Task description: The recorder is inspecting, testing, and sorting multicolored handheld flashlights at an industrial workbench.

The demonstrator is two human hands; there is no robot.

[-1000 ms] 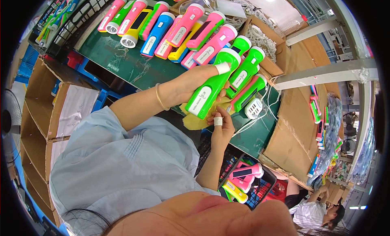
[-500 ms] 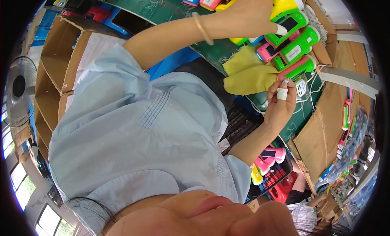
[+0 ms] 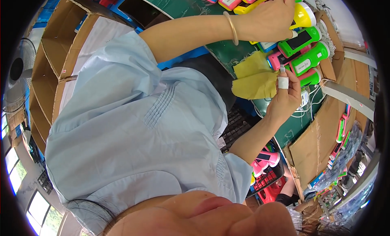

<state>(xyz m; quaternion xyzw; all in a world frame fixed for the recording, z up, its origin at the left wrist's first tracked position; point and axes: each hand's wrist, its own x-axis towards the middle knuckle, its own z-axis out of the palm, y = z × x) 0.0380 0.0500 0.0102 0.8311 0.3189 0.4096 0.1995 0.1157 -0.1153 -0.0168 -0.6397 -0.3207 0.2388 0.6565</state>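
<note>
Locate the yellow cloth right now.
In the head view, the yellow cloth is right of centre, at the edge of the green table, just left of the right hand and below the left hand.

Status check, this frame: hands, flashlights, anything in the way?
Left hand over yellow flashlight, grip hidden. Green flashlight close alongside. Right hand fingers bunched; anything pinched unclear. Yellow cloth, white socket block crowd right hand.

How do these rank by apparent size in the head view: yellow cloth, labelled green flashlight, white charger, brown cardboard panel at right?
Largest to smallest:
1. Brown cardboard panel
2. Yellow cloth
3. Labelled green flashlight
4. White charger, partly hidden, so only its visible part is ranked
</note>
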